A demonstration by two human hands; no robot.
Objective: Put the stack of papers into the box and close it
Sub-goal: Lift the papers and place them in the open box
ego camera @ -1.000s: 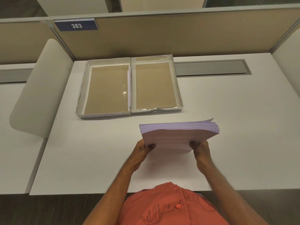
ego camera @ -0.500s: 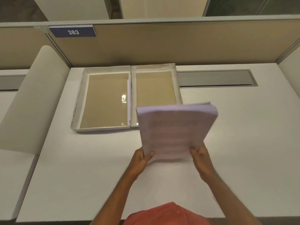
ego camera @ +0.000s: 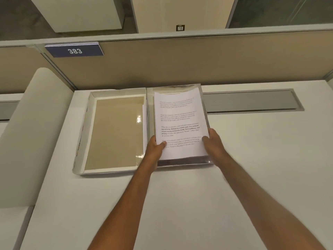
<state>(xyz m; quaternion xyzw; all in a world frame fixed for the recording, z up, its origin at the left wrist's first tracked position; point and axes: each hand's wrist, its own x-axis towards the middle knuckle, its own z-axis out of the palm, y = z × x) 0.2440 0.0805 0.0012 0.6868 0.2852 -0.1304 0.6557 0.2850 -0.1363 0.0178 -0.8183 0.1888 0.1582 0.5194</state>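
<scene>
The stack of papers [ego camera: 180,123], white with printed text, lies tilted inside the right half of the open box [ego camera: 183,164], its far end down and its near end still raised. My left hand [ego camera: 156,147] grips the stack's near left corner. My right hand [ego camera: 212,141] grips its near right edge. The left half of the box [ego camera: 90,123], the open lid with a brown inner face, lies flat beside it with nothing in it.
The box sits at the back of a white desk [ego camera: 252,168]. A beige partition [ego camera: 198,65] with a blue 383 sign [ego camera: 74,50] rises behind it. A grey cable slot [ego camera: 252,101] lies right of the box, and a white curved divider [ego camera: 36,132] stands at the left.
Both hands carried the stack forward from above the desk's front area and lowered it into the right half of the box. My view moved closer to the box.
</scene>
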